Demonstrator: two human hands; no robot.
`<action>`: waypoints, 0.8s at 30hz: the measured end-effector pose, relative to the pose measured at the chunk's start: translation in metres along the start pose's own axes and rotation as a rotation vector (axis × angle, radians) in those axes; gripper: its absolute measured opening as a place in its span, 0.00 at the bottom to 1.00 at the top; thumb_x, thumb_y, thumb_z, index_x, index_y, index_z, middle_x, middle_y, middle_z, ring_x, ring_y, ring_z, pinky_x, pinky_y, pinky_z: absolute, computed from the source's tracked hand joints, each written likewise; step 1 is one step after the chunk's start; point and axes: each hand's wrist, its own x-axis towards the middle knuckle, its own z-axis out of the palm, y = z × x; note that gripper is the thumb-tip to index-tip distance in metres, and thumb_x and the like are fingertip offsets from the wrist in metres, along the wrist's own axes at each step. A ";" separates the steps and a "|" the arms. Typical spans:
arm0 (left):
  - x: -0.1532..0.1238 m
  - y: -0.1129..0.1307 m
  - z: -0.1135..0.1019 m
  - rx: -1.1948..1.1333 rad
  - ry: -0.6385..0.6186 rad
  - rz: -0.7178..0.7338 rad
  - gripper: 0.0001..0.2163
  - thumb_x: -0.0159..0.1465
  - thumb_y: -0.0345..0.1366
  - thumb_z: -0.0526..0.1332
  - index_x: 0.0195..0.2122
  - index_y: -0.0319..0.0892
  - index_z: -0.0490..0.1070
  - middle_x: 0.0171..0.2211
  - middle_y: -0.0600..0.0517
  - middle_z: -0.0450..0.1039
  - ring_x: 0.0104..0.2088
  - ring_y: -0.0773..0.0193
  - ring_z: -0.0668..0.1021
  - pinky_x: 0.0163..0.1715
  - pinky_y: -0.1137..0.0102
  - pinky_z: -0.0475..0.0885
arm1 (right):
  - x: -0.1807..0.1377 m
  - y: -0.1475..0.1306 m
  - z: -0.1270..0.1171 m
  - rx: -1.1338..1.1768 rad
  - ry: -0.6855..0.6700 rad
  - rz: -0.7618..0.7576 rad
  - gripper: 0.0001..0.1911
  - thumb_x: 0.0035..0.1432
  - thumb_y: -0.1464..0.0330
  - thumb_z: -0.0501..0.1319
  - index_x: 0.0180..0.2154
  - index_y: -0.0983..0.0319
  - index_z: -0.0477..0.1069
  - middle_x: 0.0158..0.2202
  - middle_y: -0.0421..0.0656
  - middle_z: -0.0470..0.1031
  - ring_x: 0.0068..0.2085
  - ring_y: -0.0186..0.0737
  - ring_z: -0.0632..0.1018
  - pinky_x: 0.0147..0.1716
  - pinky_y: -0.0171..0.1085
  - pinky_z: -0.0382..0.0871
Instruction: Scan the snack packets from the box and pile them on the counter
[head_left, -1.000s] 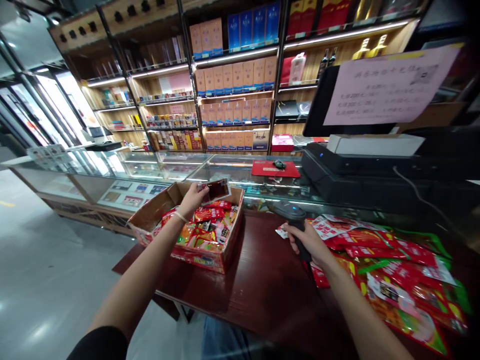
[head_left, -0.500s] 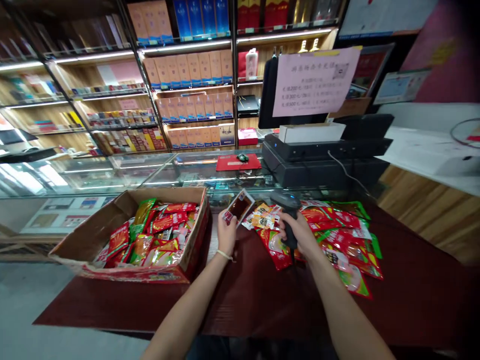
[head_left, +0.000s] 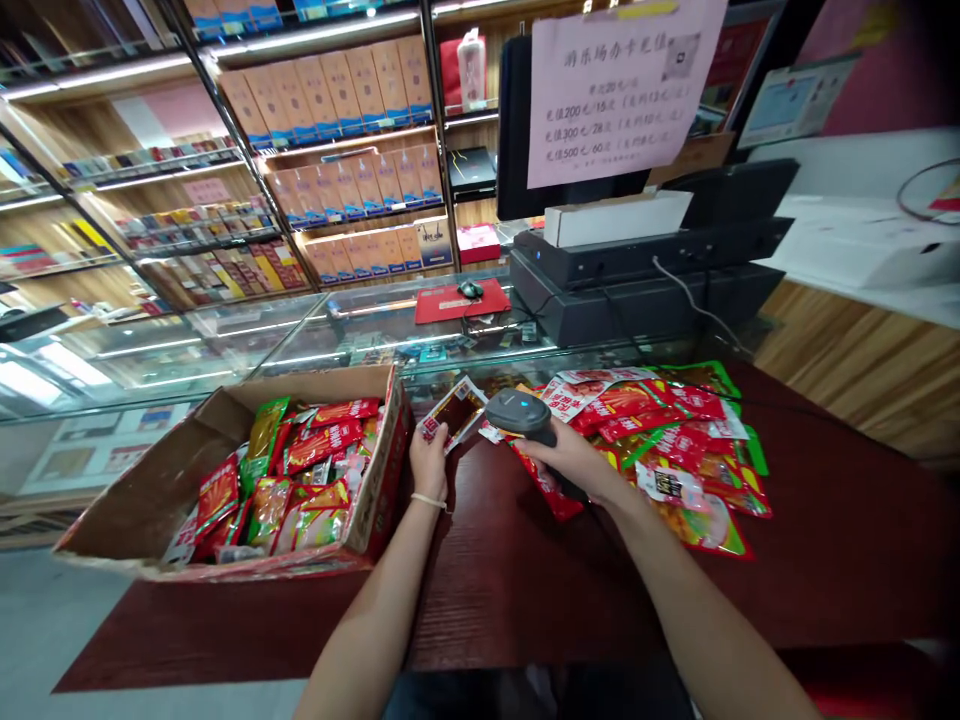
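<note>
The person's left hand [head_left: 430, 462], a pale band [head_left: 429, 500] round its wrist, is closed on the near end of a small dark packet [head_left: 460, 408] with a pale border, thumb on top, holding it above the far part of the dark red worktop [head_left: 480, 590]. The right hand [head_left: 577, 458] is wrapped round the grip of a black handheld scanner [head_left: 519, 412], whose rounded head, showing a small blue light, sits just beside the packet's right edge; whether the two touch cannot be told. Left of the left hand, an open cardboard box [head_left: 384, 490] rests on the worktop, its right part filled with red, green and orange snack packets [head_left: 319, 445] lying at various angles, while the brown inner wall shows bare on the left. Beyond and to the right of the right hand, a loose heap of similar glossy packets [head_left: 679, 435] spreads over the worktop, overlapping one another, partly hidden behind the hand and scanner. Behind the worktop runs a glass display counter [head_left: 296, 345], carrying a red mat [head_left: 436, 306] with a dark mouse [head_left: 470, 289] on it. To the right of the mat, a black monitor [head_left: 514, 140] with a pink printed sheet [head_left: 607, 115] over it stands behind a white carton [head_left: 619, 219]. Farther back, lit shelves hold rows of orange-and-blue boxes [head_left: 330, 95].
</note>
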 end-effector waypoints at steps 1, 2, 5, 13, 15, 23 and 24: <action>0.000 0.000 0.001 -0.016 -0.010 -0.004 0.22 0.58 0.48 0.63 0.49 0.39 0.69 0.44 0.45 0.77 0.42 0.62 0.79 0.45 0.66 0.73 | 0.000 0.000 0.000 -0.005 -0.002 0.003 0.22 0.54 0.56 0.66 0.46 0.56 0.65 0.16 0.31 0.65 0.14 0.33 0.67 0.12 0.31 0.61; -0.001 0.001 0.001 -0.040 -0.020 -0.010 0.22 0.59 0.47 0.63 0.50 0.39 0.69 0.46 0.45 0.76 0.43 0.62 0.79 0.46 0.66 0.73 | 0.000 -0.001 0.000 -0.006 -0.006 0.008 0.21 0.53 0.55 0.66 0.45 0.57 0.65 0.16 0.31 0.65 0.14 0.33 0.67 0.12 0.31 0.61; -0.001 0.001 0.001 -0.084 -0.032 -0.025 0.21 0.60 0.45 0.63 0.51 0.39 0.68 0.48 0.44 0.75 0.44 0.62 0.79 0.47 0.65 0.73 | 0.000 -0.003 0.000 0.002 -0.016 0.017 0.19 0.53 0.55 0.66 0.40 0.57 0.66 0.15 0.32 0.65 0.13 0.33 0.66 0.11 0.31 0.60; -0.009 0.006 0.004 0.310 -0.021 0.207 0.15 0.68 0.42 0.52 0.52 0.41 0.66 0.51 0.44 0.72 0.53 0.59 0.74 0.56 0.62 0.66 | 0.004 0.003 -0.014 0.220 0.097 0.019 0.21 0.51 0.55 0.68 0.36 0.56 0.59 0.18 0.30 0.65 0.13 0.30 0.66 0.11 0.30 0.60; -0.013 0.010 0.010 0.438 -0.173 0.285 0.16 0.69 0.41 0.50 0.54 0.40 0.66 0.54 0.42 0.70 0.56 0.58 0.72 0.59 0.60 0.63 | 0.005 0.004 -0.019 0.272 0.130 0.002 0.21 0.51 0.55 0.68 0.36 0.56 0.59 0.18 0.29 0.66 0.14 0.29 0.65 0.11 0.30 0.60; -0.022 0.014 0.020 0.709 -0.624 0.315 0.21 0.68 0.43 0.53 0.61 0.47 0.64 0.63 0.44 0.64 0.63 0.54 0.66 0.64 0.51 0.55 | 0.003 -0.003 -0.021 0.308 0.164 -0.011 0.19 0.51 0.57 0.69 0.33 0.57 0.60 0.18 0.30 0.65 0.13 0.29 0.64 0.11 0.29 0.59; -0.022 0.014 0.019 0.669 -0.595 0.328 0.20 0.68 0.42 0.52 0.60 0.45 0.66 0.62 0.44 0.66 0.62 0.55 0.67 0.63 0.54 0.58 | 0.003 -0.003 -0.021 0.313 0.162 -0.014 0.19 0.50 0.57 0.69 0.33 0.57 0.60 0.18 0.30 0.65 0.13 0.28 0.64 0.11 0.29 0.59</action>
